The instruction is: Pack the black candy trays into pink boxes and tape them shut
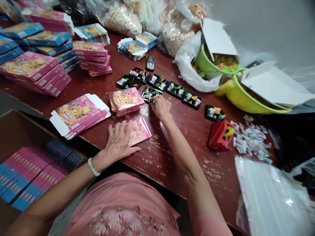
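My left hand (119,139) lies flat with its fingers stretched over a pink printed box (140,131) at the table's near edge. Farther forward, my right hand (161,107) has its fingers closed on the near edge of a small black compartment tray (149,93) filled with little items. More filled black trays (175,89) stand in a line around it. Just left of that tray sits a short stack of pink boxes (126,100). Beside this stack, flat pink cartons (78,114) with white flaps are piled up.
Stacks of pink boxes (36,70) and blue boxes (49,38) fill the left. A cardboard carton (14,121) of boxes stands below. Rightward are a red tape dispenser (219,136), small sachets (252,139), a green bowl (204,59), a yellow bowl (236,95) and plastic bags (273,193). A phone (150,64) lies behind.
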The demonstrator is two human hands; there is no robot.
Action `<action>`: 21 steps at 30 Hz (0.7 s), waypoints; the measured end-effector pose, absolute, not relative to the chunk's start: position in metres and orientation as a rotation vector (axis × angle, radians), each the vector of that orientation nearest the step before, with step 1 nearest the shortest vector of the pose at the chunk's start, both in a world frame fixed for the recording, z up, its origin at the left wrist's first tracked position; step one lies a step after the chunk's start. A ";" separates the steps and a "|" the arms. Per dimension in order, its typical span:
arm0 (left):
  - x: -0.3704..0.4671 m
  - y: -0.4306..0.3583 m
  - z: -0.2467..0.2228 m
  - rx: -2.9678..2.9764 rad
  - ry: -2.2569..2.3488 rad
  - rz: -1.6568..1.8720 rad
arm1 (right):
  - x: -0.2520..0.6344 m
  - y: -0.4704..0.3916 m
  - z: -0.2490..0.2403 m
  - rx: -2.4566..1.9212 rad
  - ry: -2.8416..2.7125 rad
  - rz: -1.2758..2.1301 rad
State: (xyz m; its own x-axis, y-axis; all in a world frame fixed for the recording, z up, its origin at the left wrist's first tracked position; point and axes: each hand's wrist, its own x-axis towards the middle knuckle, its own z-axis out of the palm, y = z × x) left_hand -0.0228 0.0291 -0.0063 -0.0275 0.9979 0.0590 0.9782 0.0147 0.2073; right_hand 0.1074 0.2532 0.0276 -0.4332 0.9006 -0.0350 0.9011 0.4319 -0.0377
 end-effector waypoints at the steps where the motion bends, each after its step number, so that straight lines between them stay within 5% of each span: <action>1: -0.022 0.031 -0.004 2.096 2.173 0.254 | 0.111 0.248 0.029 1.646 2.639 -0.077; 6: -0.026 0.033 0.005 2.046 2.143 0.184 | 0.150 0.202 0.033 1.634 2.572 -0.070; 13: -0.034 0.016 0.001 2.064 1.968 0.558 | 0.220 0.102 0.029 1.908 2.659 -0.262; 21: -0.030 0.011 0.003 2.289 1.766 0.508 | 0.211 0.056 0.047 1.610 2.784 -1.703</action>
